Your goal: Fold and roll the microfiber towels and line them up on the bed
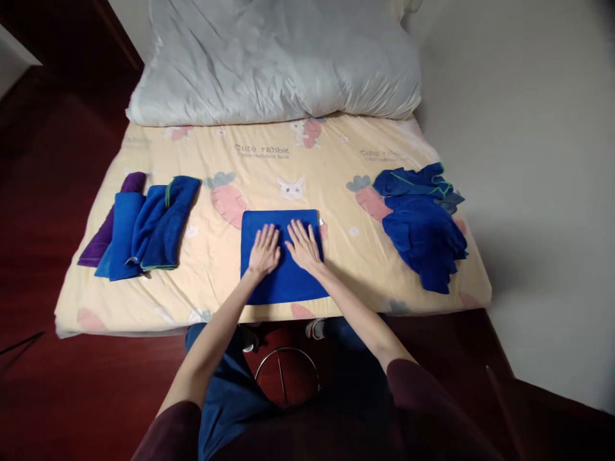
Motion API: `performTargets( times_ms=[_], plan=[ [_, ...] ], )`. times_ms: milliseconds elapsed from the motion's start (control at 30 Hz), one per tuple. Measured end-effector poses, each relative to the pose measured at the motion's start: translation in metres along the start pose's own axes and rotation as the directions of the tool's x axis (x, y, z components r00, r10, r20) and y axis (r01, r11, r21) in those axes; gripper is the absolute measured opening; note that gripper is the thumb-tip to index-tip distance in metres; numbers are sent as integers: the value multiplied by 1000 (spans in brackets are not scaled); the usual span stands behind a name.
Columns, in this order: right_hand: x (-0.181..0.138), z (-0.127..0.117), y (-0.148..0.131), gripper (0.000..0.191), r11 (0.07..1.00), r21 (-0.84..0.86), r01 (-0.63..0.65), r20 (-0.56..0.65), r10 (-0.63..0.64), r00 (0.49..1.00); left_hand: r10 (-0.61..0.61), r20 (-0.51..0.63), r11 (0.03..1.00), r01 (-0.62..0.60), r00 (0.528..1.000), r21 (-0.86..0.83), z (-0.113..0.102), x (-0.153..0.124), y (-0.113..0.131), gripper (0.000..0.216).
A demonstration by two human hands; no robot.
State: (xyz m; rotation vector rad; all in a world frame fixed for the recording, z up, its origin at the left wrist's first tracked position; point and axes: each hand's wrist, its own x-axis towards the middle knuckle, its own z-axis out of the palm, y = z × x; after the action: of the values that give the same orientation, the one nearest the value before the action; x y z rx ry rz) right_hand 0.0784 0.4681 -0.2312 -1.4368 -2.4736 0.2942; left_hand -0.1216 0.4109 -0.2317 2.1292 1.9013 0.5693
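A blue towel (283,285) lies spread flat as a near square at the front of the bed, a small white tag at its right edge. My left hand (264,249) rests palm down on its left half, fingers stretched out. On the right half lies my right hand (302,244), also flat with its fingers apart. Neither hand grips the cloth. Off to the left sit several folded towels, among them a purple towel (100,240), a lighter blue towel (127,234) and a dark blue towel (168,224) with green edging. Crumpled blue towels (423,237) form a heap on the right.
The mattress (331,166) has a pale yellow sheet with carrot and rabbit prints. A grey-white quilt (283,64) is bunched across the back. A pale wall (528,160) runs along the right. Below the front edge, a thin metal ring (287,349) shows between my legs.
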Motion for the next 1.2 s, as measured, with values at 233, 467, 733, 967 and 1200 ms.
performTargets(
  times_ms=[233, 467, 733, 967, 1200],
  plan=[
    [-72, 1, 6, 61, 983, -2, -182, 51, 181, 982, -76, -20, 995, 77, 997, 61, 5, -81, 7, 62],
    [-122, -16, -34, 59, 999, 19, -43, 31, 43, 999, -31, -20, 997, 32, 999, 65, -9, -147, 18, 63],
    [-218, -25, -15, 59, 949, 215, -231, 56, 224, 973, -188, 28, 980, 185, 982, 65, -32, -259, -4, 65],
    [-299, -28, 0, 44, 690, 615, -382, -116, 558, 822, -338, 22, 928, 337, 941, -157, -46, -309, -7, 51],
    [-306, -27, -4, 36, 290, 866, -408, 98, 702, 706, -526, 133, 781, 539, 840, -316, -63, -296, 7, 42]
  ],
)
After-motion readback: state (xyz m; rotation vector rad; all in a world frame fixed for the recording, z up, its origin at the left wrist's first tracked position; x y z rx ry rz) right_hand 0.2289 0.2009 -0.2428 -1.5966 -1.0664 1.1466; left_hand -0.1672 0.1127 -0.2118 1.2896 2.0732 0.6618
